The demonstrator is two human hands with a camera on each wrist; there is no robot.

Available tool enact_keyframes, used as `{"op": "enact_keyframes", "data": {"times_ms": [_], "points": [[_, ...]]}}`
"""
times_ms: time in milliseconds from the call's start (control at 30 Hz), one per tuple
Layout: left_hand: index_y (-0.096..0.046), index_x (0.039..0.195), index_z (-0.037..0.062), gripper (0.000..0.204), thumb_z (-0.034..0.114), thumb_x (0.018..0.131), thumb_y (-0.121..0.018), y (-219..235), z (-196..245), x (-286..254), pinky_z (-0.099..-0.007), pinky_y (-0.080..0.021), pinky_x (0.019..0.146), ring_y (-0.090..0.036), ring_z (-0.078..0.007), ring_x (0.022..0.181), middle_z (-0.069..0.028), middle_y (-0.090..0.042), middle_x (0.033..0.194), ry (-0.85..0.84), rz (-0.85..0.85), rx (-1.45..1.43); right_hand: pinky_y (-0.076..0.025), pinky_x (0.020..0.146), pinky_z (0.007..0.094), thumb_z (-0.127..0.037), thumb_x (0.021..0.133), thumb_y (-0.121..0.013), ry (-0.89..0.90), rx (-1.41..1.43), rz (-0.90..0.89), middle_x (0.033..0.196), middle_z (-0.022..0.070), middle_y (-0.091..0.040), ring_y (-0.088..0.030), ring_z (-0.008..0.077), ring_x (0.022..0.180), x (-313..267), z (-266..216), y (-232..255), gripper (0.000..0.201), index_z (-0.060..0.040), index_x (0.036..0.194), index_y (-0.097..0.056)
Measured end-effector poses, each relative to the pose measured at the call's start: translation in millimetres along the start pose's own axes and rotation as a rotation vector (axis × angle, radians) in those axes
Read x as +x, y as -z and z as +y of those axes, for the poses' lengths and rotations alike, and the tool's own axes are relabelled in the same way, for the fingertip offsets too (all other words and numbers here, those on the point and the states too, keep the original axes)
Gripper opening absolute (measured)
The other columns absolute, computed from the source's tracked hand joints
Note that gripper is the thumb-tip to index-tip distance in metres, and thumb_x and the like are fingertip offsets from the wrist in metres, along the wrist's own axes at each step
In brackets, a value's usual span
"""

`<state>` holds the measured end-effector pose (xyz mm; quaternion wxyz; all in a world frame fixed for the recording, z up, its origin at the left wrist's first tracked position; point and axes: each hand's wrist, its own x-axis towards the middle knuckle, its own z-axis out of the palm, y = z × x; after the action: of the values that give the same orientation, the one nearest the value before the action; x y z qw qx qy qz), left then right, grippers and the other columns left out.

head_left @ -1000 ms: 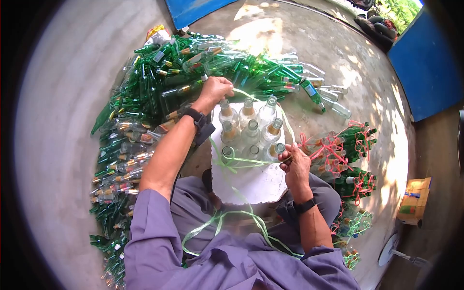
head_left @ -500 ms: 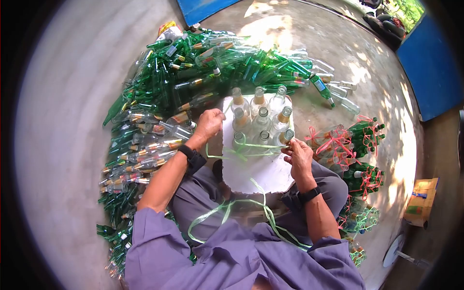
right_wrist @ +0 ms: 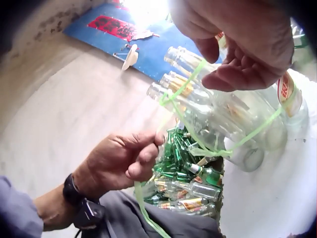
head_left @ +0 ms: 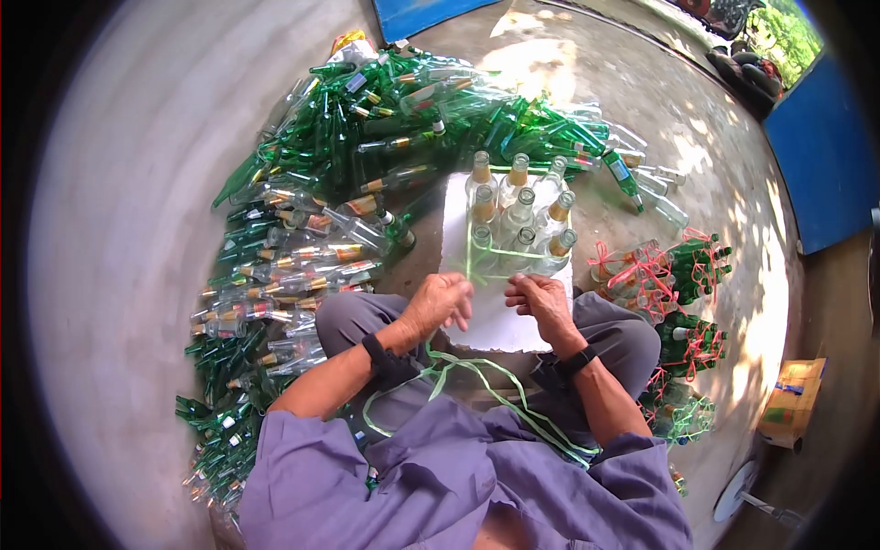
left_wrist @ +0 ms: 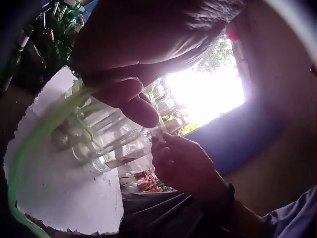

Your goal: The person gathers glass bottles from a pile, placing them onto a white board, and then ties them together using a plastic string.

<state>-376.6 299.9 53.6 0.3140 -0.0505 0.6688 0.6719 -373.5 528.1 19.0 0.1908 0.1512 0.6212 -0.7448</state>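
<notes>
Several clear glass bottles (head_left: pixel 518 220) stand packed together on a white board (head_left: pixel 500 332) that lies over my knees. A green plastic string (head_left: pixel 502 251) runs round the group. My left hand (head_left: pixel 443 302) is at the board's near left edge, with its fingers curled round the string (right_wrist: pixel 142 198). My right hand (head_left: pixel 541 295) sits just to its right, in front of the bottles, and pinches the other part of the string (left_wrist: pixel 159 130). In the right wrist view the string (right_wrist: pixel 184 85) crosses the bottle necks (right_wrist: pixel 198 94). The two hands are close together but apart.
A big heap of green and clear bottles (head_left: pixel 312 183) covers the floor to the left and behind. Bundles tied with red string (head_left: pixel 660 275) lie at the right. Loose green string (head_left: pixel 458 376) trails over my lap. A cardboard box (head_left: pixel 786 396) stands far right.
My left hand has come from behind the bottles round their left side to the board's near edge, bringing the string. The right hand has drawn back slightly toward me.
</notes>
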Motion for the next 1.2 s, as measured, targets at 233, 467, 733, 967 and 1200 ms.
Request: {"op": "enact_keyframes", "data": {"times_ms": [233, 467, 733, 967, 1200], "points": [[-0.063, 0.094, -0.0006, 0.025, 0.021, 0.098, -0.050, -33.1, -15.9, -15.2, -0.0261, -0.049, 0.058, -0.065, -0.0124, 0.065, -0.0061, -0.069, 0.076, -0.083, -0.032, 0.107, -0.053, 0.067, 0.0261, -0.028, 0.096, -0.060, 0.056, 0.023, -0.262, 0.081, 0.0059, -0.065, -0.063, 0.0130, 0.073, 9.7, -13.7, -43.0, 0.039, 0.0074, 0.111, -0.064], [-0.068, 0.087, -0.0019, 0.018, 0.016, 0.088, -0.068, -1.0, -17.6, -1.9, -0.0243, -0.048, 0.061, -0.060, -0.0086, 0.066, -0.0032, -0.068, 0.074, -0.327, 0.207, 0.345, -0.037, 0.046, 0.0246, -0.019, 0.093, -0.058, -0.102, 0.273, -0.080, 0.063, -0.0038, -0.046, -0.041, 0.0068, 0.050, 19.2, -6.0, -47.3, 0.024, 0.0027, 0.098, -0.067], [-0.058, 0.123, 0.0051, 0.054, 0.040, 0.083, -0.068, -15.5, 34.4, 44.8, -0.0488, -0.053, 0.069, -0.068, -0.0395, 0.075, -0.0173, -0.069, 0.076, -0.338, 0.486, 0.765, -0.027, 0.039, 0.0259, -0.015, 0.090, -0.058, -0.146, 0.184, -0.015, 0.058, -0.0037, -0.042, -0.035, 0.0079, 0.043, 19.6, -2.3, -58.4, 0.020, 0.0020, 0.091, -0.068], [-0.060, 0.110, 0.0040, 0.032, 0.029, 0.090, -0.065, -16.9, 4.7, 69.4, -0.0388, -0.053, 0.059, -0.070, -0.0271, 0.064, -0.0096, -0.069, 0.068, -0.426, 0.571, 0.768, -0.027, 0.038, 0.0272, -0.016, 0.090, -0.056, -0.137, 0.116, 0.004, 0.054, -0.0025, -0.041, -0.034, 0.0081, 0.041, 5.2, -1.9, -55.0, 0.021, 0.0015, 0.085, -0.067], [-0.059, 0.119, 0.0026, 0.045, 0.032, 0.086, -0.068, -22.4, -5.3, 77.5, -0.0484, -0.054, 0.067, -0.067, -0.0421, 0.077, -0.0219, -0.068, 0.077, -0.389, 0.554, 0.586, -0.028, 0.038, 0.0279, -0.015, 0.086, -0.060, -0.104, 0.132, -0.008, 0.052, -0.0024, -0.040, -0.034, 0.0092, 0.040, 1.9, 10.3, -41.2, 0.018, 0.0008, 0.081, -0.067]]}}
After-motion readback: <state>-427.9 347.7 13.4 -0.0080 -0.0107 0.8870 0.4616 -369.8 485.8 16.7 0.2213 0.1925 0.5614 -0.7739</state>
